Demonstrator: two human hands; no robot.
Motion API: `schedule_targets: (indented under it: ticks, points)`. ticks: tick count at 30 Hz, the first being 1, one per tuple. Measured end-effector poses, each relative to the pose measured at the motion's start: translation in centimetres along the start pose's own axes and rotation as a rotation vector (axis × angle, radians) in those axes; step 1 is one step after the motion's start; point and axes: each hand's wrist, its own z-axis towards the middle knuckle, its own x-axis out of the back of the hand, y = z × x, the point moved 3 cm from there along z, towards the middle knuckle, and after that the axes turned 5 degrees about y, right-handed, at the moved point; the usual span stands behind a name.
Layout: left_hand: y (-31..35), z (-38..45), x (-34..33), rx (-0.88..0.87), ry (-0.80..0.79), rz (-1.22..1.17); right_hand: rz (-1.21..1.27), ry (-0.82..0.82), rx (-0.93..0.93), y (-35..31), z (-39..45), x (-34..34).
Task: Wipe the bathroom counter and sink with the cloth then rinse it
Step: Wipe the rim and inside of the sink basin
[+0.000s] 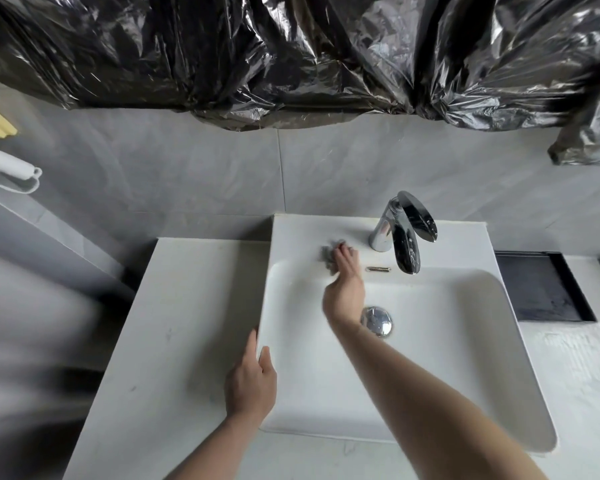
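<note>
With the right hand gripping the cloth beside the tap and the left hand loosely bracing the sink rim, a hasty swipe could knock the tap lever.

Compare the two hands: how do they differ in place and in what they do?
The right hand is far back beside the tap, gripping a grey cloth; the left hand is near, holding nothing. The right hand's fingers curl around the cloth; the left hand's fingers lie straight on the sink edge. Both are bare.
</note>
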Motion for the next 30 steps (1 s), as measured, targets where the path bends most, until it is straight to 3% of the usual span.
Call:
schedule_targets:
  ticks: [4, 8, 10, 12, 16, 18, 25, 30]
  points:
    - [0.4, 0.0, 0.2, -0.010, 0.005, 0.004, 0.287, -0.095, -0.096, -5.5, -4.4, -4.7]
    - [0.4, -0.1, 0.3, -0.033, 0.000, -0.002, 0.496, -0.073, -0.374, -6.3, -6.8, -6.2]
    - [0.1, 0.0, 0.2, -0.023, -0.005, 0.001, 0.437, -0.038, -0.458, -4.7, -6.6, -5.7]
    - [0.0, 0.1, 0.0, -0.009, 0.002, -0.002, 0.241, -0.091, -0.379, -2.8, -5.6, -5.1]
    - [-0.4, 0.2, -0.3, 0.012, 0.011, -0.011, -0.113, -0.490, 0.096, -0.5, -2.7, -2.8]
    - [-0.5, 0.3, -0.4, 0.013, 0.011, -0.009, -0.302, -0.607, 0.285, 2.0, -1.5, -1.1]
    - [-0.3, 0.2, -0.4, 0.017, 0.001, 0.024, -0.532, -0.686, 0.291, 8.1, 2.2, 8.2]
    - [-0.5, 0.4, -0.5, 0.020, -0.004, 0.031, -0.732, -0.597, 0.266, 12.9, 4.3, 14.7]
